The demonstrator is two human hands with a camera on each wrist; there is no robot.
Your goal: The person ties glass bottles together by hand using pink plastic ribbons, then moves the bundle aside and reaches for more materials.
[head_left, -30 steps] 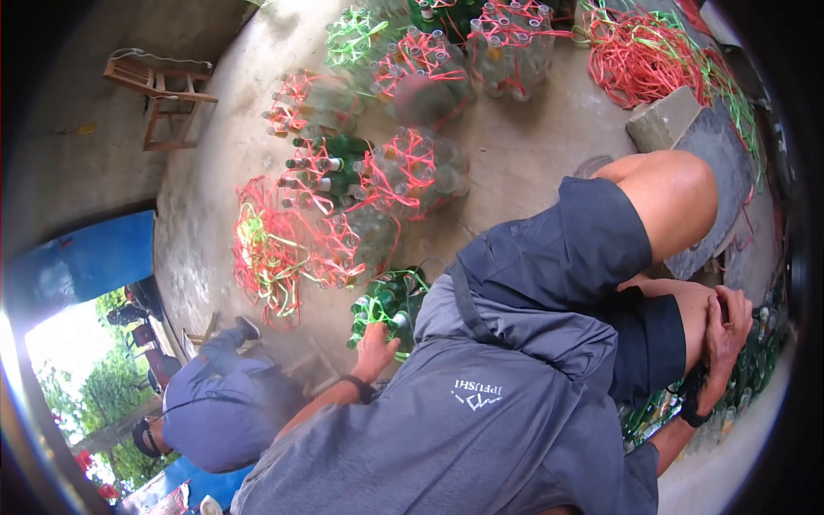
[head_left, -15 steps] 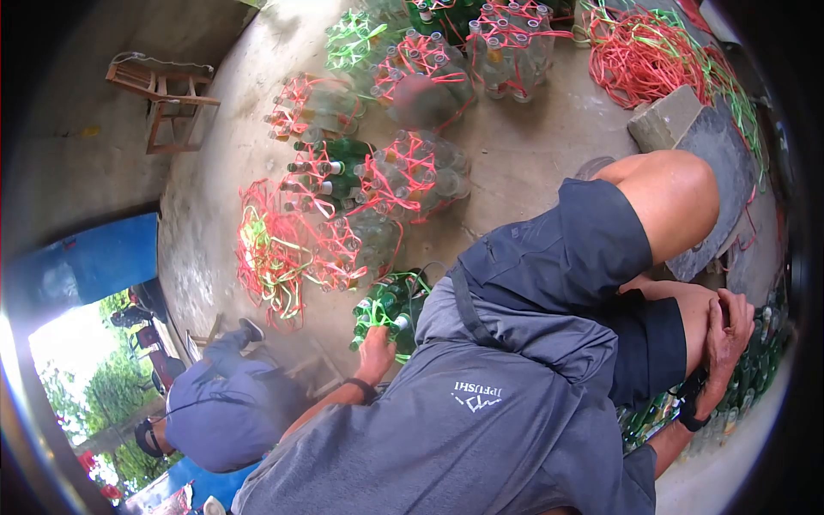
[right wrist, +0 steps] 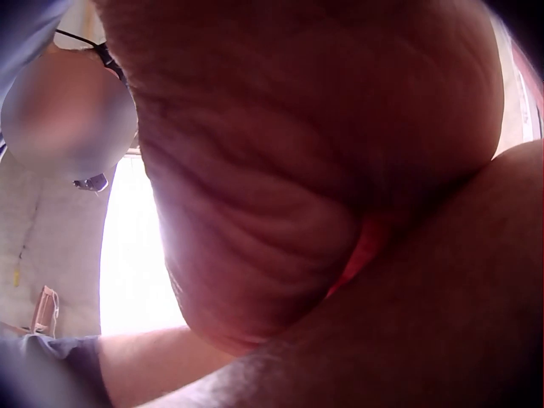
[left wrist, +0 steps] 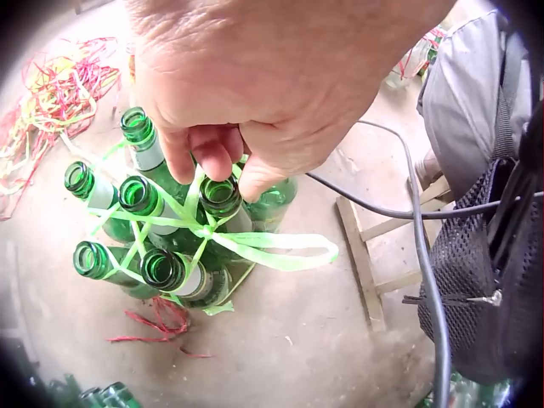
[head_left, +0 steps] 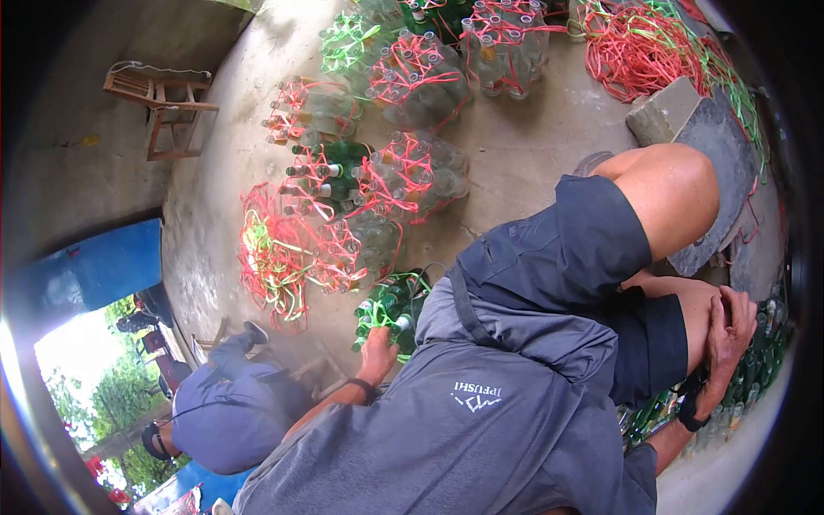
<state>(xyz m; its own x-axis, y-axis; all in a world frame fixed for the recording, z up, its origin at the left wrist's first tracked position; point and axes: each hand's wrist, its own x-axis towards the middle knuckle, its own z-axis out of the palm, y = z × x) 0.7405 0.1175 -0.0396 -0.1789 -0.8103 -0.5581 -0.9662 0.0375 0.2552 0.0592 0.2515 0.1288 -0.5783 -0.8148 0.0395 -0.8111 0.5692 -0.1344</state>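
Note:
Green bottles (left wrist: 174,234) stand in a bundle, their necks laced with light green strapping (left wrist: 208,231) that ends in a loop on one side. My left hand (left wrist: 255,93) is over the bundle, fingers and thumb curled round one bottle neck at its edge. In the head view the same left hand (head_left: 376,356) reaches down to the green bundle (head_left: 390,309) beside my body. My right hand (head_left: 730,330) rests on my knee with relaxed fingers and holds nothing; its palm (right wrist: 255,195) fills much of the right wrist view against the leg.
Strapped bundles of clear bottles (head_left: 506,51) and green ones (head_left: 326,167) stand on the floor. Piles of red strapping (head_left: 639,51) lie near a concrete block (head_left: 665,112) and at left. Another person (head_left: 236,412) bends nearby. A dark cable (left wrist: 416,212) runs past my left hand.
The head view has shifted slightly. My left hand stays at the green bundle and my right hand on the knee. The other person has barely moved.

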